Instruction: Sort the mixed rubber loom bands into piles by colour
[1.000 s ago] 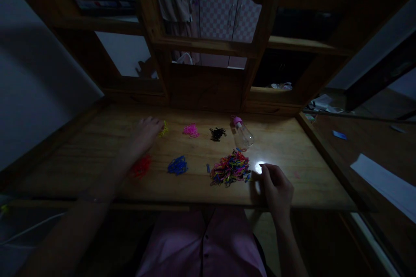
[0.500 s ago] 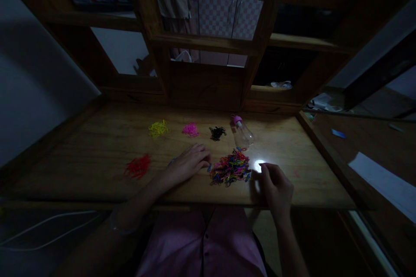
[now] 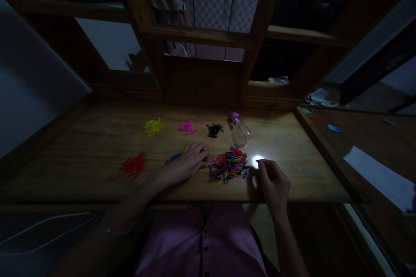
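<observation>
A mixed heap of small coloured rubber bands (image 3: 229, 165) lies on the wooden desk between my hands. At its left edge, my left hand (image 3: 194, 160) has its fingertips together on a blue rubber band (image 3: 209, 166). More blue bands (image 3: 172, 158) show partly from under that hand. My right hand (image 3: 273, 181) is right of the heap, thumb and forefinger pinched; a tiny dark bit shows at the tips, too small to name. Sorted by colour are red bands (image 3: 133, 165), yellow bands (image 3: 154, 127), pink bands (image 3: 186, 127) and black bands (image 3: 215, 130).
Behind the heap lies a clear bulb-shaped bottle (image 3: 242, 130) with a pink cap. A wooden shelf unit (image 3: 201, 80) rises along the desk's back edge. On the lower surface at right are a white sheet (image 3: 378, 175) and a small blue card (image 3: 334, 128).
The view has shifted slightly, so the desk sits a little farther up and left. More of the blue bands shows beside my left hand. Both hands stay nearly in place.
</observation>
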A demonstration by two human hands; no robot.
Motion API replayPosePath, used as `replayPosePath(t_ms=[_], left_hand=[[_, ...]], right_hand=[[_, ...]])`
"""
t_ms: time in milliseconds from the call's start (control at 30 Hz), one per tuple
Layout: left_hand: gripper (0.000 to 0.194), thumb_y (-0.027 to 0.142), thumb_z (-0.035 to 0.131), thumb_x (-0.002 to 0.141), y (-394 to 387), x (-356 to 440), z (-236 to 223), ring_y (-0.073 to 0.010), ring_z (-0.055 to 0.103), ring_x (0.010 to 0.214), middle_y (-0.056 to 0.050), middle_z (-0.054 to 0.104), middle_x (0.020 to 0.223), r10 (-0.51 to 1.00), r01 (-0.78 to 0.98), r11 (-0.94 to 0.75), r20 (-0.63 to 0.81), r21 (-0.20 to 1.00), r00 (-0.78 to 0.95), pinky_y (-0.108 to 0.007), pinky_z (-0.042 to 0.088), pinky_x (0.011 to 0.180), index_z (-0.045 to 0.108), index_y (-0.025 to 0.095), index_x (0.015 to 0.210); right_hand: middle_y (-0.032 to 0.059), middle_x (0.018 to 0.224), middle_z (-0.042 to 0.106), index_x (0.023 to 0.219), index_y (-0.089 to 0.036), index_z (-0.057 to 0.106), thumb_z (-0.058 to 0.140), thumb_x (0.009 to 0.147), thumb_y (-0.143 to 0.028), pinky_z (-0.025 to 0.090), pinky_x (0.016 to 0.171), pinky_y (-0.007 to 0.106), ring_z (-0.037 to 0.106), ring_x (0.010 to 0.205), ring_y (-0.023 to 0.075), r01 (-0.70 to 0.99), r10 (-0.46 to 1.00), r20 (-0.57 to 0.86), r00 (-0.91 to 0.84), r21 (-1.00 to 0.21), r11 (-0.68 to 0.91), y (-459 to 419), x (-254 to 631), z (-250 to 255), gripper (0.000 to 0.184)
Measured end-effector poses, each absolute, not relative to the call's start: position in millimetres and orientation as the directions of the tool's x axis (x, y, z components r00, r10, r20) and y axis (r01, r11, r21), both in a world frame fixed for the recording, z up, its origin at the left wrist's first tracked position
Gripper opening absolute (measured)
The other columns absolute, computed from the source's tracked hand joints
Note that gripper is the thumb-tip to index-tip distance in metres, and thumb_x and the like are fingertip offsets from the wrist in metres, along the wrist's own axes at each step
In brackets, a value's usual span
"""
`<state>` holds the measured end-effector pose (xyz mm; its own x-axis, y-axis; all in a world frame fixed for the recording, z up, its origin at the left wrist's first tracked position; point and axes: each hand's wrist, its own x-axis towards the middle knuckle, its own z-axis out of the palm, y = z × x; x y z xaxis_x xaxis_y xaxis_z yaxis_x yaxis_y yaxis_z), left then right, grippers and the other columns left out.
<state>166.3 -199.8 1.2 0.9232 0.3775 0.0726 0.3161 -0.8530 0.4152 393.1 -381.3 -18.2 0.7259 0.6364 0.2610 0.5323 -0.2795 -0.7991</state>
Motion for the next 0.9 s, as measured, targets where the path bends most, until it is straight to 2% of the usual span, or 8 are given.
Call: replayPosePath(t_ms=[167,267,400,467,533,633,767,900], left_hand=[[0.015,0.023,0.04,0.095,-213,167,9,-0.0218,0.048,0.09,-0.006,0.054,0.097,0.426,0.334,-0.833,0.125,0.441,0.896,-0.036,0.039,0.082,0.054,0.019,0.091],[0.017,0.026,0.042,0.094,-233,162,18,-0.0218,0.05,0.089,-0.005,0.057,0.091,0.576,0.383,-0.684,0.137,0.621,0.806,-0.036,0.04,0.083,0.055,0.02,0.086],[0.013,0.032,0.052,0.091,-274,154,19,-0.0189,0.055,0.088,-0.003,0.06,0.092,0.768,0.293,-0.169,-0.06,0.941,0.637,-0.029,0.043,0.078,0.06,0.022,0.095],[0.021,0.033,0.057,0.088,-294,153,13,-0.0166,0.056,0.081,-0.003,0.06,0.087,0.751,0.139,0.15,-0.204,0.979,0.628,-0.026,0.043,0.071,0.061,0.022,0.105],[0.025,0.031,0.061,0.084,-310,156,4,-0.0131,0.052,0.065,-0.001,0.055,0.072,0.67,-0.042,0.463,-0.319,0.885,0.67,-0.024,0.041,0.061,0.062,0.019,0.106],[0.012,0.022,0.06,0.077,-321,161,-6,-0.009,0.042,0.053,0.002,0.044,0.062,0.542,-0.272,0.78,-0.392,0.564,0.743,-0.022,0.036,0.051,0.062,0.014,0.087],[0.007,0.01,0.05,0.07,-320,161,-2,-0.0092,0.042,0.055,0.0,0.043,0.066,0.454,-0.392,0.89,-0.393,0.232,0.8,-0.022,0.039,0.052,0.056,0.013,0.073],[0.01,0.007,0.046,0.07,-315,158,6,-0.0103,0.05,0.062,-0.002,0.047,0.07,0.48,-0.456,0.875,-0.404,0.162,0.779,-0.023,0.045,0.06,0.055,0.013,0.07]], right_hand=[[0.0013,0.078,0.066,0.09,-0.019,0.066,0.057,0.089,-0.037,0.045,0.064,0.025,0.061,0.068,0.0153,0.546,0.676,0.251,0.693,-0.795,-0.263,-383,393,-15,0.02],[0.0024,0.082,0.062,0.087,-0.019,0.064,0.057,0.089,-0.031,0.044,0.064,0.025,0.059,0.069,0.0151,0.611,0.813,0.232,0.535,-0.77,-0.183,-386,396,-10,0.014],[0.0067,0.1,0.059,0.098,-0.021,0.065,0.051,0.09,-0.019,0.047,0.076,0.028,0.059,0.09,0.0184,0.7,0.941,0.201,0.273,-0.713,-0.051,-388,403,-3,0.016],[0.0073,0.106,0.057,0.103,-0.023,0.064,0.049,0.09,-0.016,0.047,0.08,0.03,0.059,0.094,0.019,0.733,0.964,0.176,0.197,-0.68,-0.026,-386,407,-1,0.022],[0.0067,0.108,0.056,0.103,-0.024,0.064,0.05,0.088,-0.014,0.048,0.079,0.029,0.059,0.093,0.0186,0.757,0.977,0.152,0.15,-0.654,-0.014,-383,410,0,0.023],[0.0052,0.104,0.056,0.099,-0.024,0.063,0.053,0.083,-0.01,0.048,0.077,0.028,0.059,0.091,0.018,0.765,0.987,0.128,0.101,-0.644,0.006,-379,413,2,0.024],[0.0036,0.095,0.057,0.091,-0.022,0.06,0.055,0.079,-0.008,0.046,0.072,0.027,0.058,0.084,0.0169,0.758,0.985,0.141,0.099,-0.652,0.017,-378,414,4,0.019],[0.0021,0.087,0.057,0.089,-0.021,0.058,0.054,0.08,-0.01,0.043,0.063,0.024,0.055,0.074,0.0144,0.742,0.973,0.169,0.157,-0.671,-0.003,-382,413,8,0.014]])
